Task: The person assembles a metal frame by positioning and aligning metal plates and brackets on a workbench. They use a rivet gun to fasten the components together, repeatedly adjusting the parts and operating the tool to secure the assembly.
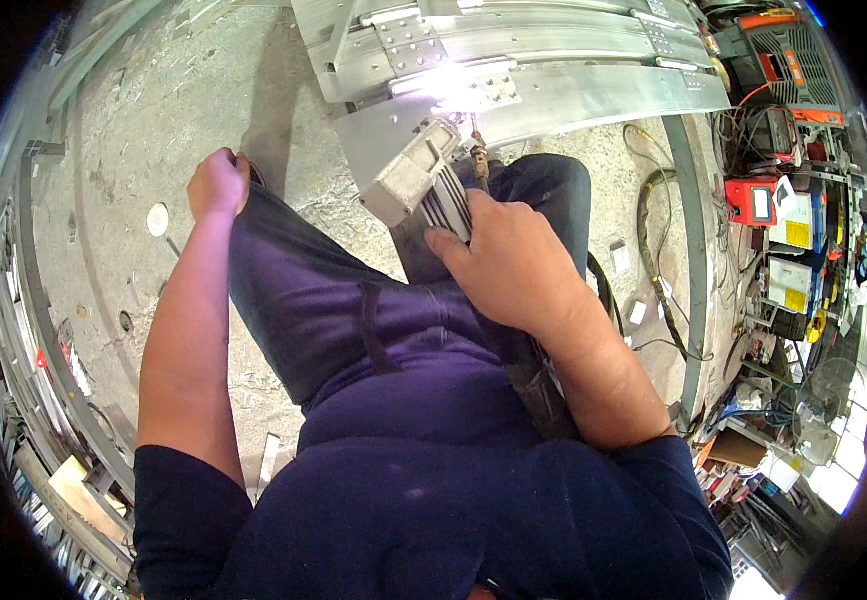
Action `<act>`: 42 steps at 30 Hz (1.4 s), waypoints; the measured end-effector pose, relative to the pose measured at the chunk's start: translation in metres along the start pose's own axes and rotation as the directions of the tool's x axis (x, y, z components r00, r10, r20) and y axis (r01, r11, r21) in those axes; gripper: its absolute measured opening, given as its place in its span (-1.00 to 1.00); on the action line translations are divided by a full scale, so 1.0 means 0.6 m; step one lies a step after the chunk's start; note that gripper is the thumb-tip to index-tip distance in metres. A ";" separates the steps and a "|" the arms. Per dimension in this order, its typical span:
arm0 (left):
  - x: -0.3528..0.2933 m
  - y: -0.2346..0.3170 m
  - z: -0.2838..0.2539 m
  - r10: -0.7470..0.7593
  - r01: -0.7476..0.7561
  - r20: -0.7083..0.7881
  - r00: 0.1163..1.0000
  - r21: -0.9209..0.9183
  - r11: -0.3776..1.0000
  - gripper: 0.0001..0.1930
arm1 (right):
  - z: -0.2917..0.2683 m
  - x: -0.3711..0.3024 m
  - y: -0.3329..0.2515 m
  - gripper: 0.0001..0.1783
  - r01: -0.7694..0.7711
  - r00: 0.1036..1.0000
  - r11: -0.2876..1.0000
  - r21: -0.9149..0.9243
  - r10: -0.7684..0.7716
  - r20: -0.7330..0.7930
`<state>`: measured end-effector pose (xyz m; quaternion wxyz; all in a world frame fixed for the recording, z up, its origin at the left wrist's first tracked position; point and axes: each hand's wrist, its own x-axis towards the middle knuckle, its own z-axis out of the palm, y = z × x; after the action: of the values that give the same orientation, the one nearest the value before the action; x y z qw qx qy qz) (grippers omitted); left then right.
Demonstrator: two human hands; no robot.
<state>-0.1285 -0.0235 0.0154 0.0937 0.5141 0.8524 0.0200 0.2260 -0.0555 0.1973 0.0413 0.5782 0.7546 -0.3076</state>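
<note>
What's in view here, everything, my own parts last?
welding torch: one, brass-coloured neck, upper centre
ribbed housing: one, grey, beside torch
arc glare: one, white, upper centre
metal panels: several, silver, top
cables: several, dark, right
orange-trimmed machine: one, dark, upper right
red box: one, red, right
concrete floor: one, grey, beneath
trousers: one, dark blue, centre
shirt: one, navy, bottom
left hand: one, bare, upper left
right hand: one, bare, gripping torch
</note>
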 end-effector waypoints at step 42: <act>-0.073 0.493 -0.400 0.252 -0.213 0.370 0.894 -0.143 0.966 -0.85 | -0.458 -0.095 0.682 -0.24 -0.325 0.821 0.823 0.465 0.490 -0.293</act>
<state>0.1061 0.0919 0.2959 0.2814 0.6010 0.7475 -0.0281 0.6926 0.0954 0.2727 -0.1650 0.7755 0.5237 -0.3117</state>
